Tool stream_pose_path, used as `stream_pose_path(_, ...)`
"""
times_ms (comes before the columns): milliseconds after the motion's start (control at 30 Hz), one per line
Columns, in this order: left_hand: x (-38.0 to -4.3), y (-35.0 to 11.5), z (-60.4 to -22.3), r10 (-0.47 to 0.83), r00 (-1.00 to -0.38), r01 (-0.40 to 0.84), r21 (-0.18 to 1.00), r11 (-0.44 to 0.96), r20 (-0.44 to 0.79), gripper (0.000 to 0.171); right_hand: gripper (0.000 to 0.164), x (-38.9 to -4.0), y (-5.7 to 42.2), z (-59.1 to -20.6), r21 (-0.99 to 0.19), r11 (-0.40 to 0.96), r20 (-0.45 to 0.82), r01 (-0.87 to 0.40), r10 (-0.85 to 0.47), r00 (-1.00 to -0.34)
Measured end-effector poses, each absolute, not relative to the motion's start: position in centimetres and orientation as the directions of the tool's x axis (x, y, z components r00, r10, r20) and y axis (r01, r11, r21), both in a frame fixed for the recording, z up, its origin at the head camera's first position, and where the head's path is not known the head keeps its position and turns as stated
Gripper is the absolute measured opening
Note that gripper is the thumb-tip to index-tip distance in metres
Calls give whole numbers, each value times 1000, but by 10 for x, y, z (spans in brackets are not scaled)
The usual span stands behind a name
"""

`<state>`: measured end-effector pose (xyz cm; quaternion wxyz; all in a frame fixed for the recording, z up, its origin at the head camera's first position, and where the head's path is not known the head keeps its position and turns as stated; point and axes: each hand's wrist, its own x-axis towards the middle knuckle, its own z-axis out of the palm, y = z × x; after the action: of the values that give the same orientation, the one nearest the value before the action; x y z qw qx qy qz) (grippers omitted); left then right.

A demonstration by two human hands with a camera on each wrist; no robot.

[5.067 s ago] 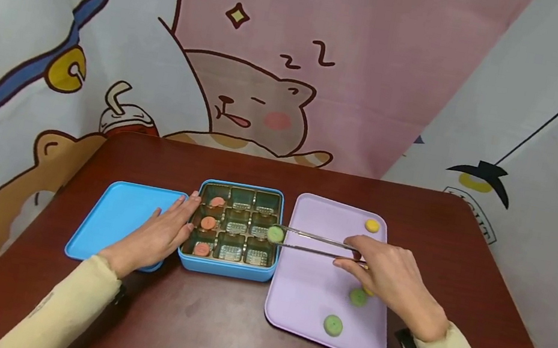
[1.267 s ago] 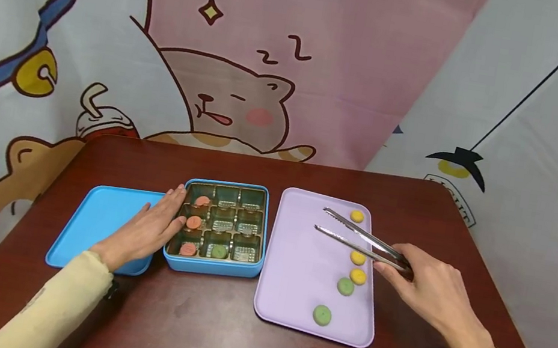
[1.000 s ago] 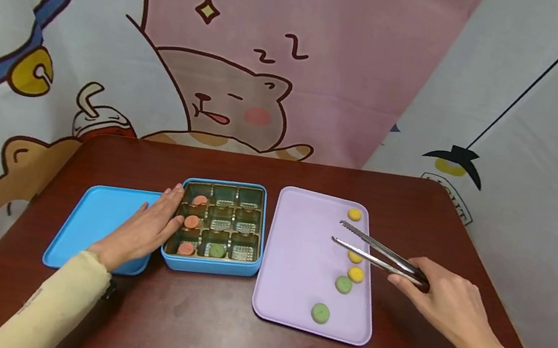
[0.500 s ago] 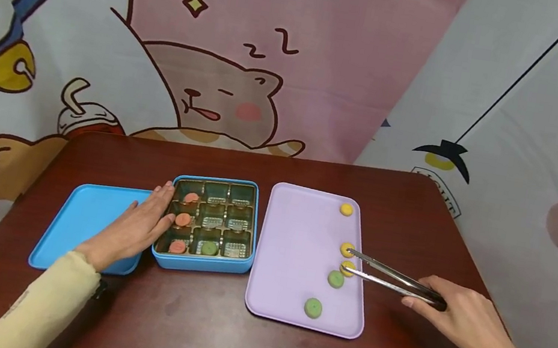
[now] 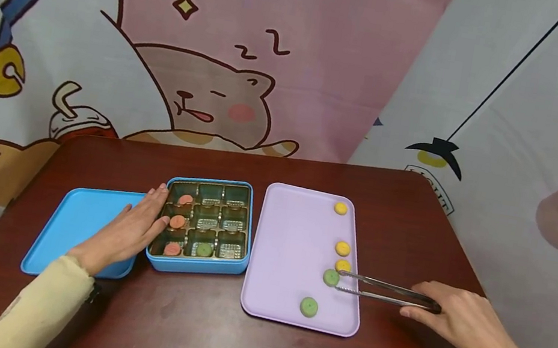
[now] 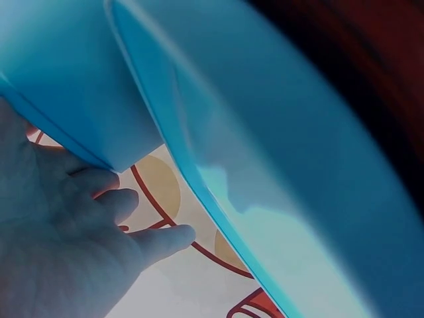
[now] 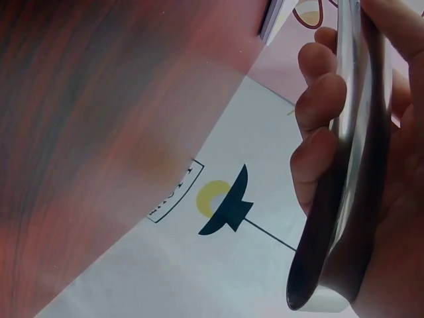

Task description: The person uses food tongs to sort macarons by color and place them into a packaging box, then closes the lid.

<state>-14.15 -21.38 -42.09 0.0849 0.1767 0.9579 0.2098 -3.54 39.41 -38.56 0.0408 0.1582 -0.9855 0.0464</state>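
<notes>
The right hand [image 5: 470, 329] pinches the metal tongs [image 5: 392, 292], which reach leftward over the right edge of the lilac tray [image 5: 292, 231]. Their tips stand apart on either side of a green disc [image 5: 330, 278] lying just inside that edge; whether they touch it, I cannot tell. The upper tip sits in the tight space between this disc and the nearest yellow disc [image 5: 343, 266]. Two more yellow discs run up the same side toward the far corner, while another green disc [image 5: 309, 307] lies nearer the front rim, with tray surface all round it. The tray's left half gives wide room.

The left hand [image 5: 124, 232] lies with fingers straight along the left edge of the blue box [image 5: 198, 269], its wrist side above the blue lid [image 5: 79, 221]. Box and tray almost meet at their near ends. Three orange discs [image 5: 177, 222] fill the box's left column; a green one sits in the middle compartment of the front row. A broad strip of counter [image 5: 211, 327] extends in front of box and tray, a narrower one behind them.
</notes>
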Motion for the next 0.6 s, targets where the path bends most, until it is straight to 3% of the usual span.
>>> stream_pose_path(600,-141,-217,-422,384,-920,316,433,844,-76,72,45,-48,375,-393,-35,939,136,-343,-336,-932)
